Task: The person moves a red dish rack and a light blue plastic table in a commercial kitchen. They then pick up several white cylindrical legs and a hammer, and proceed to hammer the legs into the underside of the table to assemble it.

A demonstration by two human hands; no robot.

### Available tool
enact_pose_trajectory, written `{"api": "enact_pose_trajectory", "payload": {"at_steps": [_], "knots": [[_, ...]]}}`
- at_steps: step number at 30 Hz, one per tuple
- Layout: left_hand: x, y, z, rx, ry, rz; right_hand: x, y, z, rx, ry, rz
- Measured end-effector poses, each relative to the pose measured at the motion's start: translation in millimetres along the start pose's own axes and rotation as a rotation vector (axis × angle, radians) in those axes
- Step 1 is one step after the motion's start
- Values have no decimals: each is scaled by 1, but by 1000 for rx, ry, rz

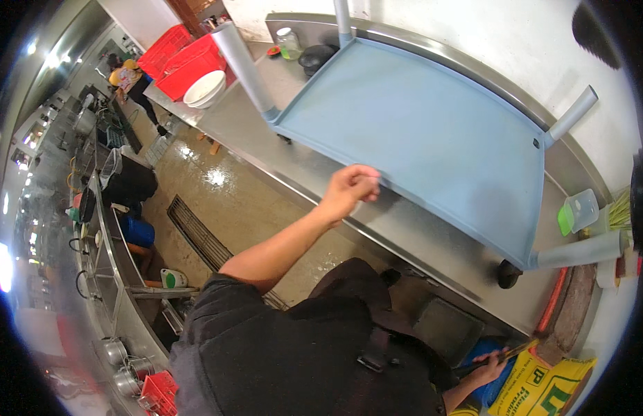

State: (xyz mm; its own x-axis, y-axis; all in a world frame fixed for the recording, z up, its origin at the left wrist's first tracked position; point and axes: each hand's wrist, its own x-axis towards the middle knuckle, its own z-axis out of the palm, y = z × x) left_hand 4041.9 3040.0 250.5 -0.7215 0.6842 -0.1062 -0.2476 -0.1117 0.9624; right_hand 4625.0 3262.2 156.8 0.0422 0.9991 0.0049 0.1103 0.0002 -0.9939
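Observation:
A blue plastic trolley shelf (418, 132) with a raised rim stands on black casters on the steel counter. Grey-blue posts rise from its corners. My left hand (350, 192) is at the shelf's front rim, its fingers curled inward; whether it pinches anything is hidden. Low at the right, my right hand (489, 367) is closed round a long thin tool (522, 348), dark with a yellowish end, whose exact kind I cannot make out. A yellow printed sack (543, 388) lies just beside that hand.
The steel counter (245, 149) carries red crates (189, 73), a white bowl (204, 89), a glass jar (288, 43), a black pot (316, 59) and a clear container (581, 210). A grate (196, 232) crosses the wet floor. Another person (135, 87) stands far left.

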Motion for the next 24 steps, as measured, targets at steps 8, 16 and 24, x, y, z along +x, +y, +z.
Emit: {"api": "enact_pose_trajectory", "payload": {"at_steps": [8,16,24], "knots": [[-48,76,-170,369,385,28,-142,-72,143,48,-726,90],[73,190,-247,814,890,765,-259,-166,287,-232,-1139,-249],[131,202,-295,451,323,855,-341,-464,538,-108,-1142,-457]]}}
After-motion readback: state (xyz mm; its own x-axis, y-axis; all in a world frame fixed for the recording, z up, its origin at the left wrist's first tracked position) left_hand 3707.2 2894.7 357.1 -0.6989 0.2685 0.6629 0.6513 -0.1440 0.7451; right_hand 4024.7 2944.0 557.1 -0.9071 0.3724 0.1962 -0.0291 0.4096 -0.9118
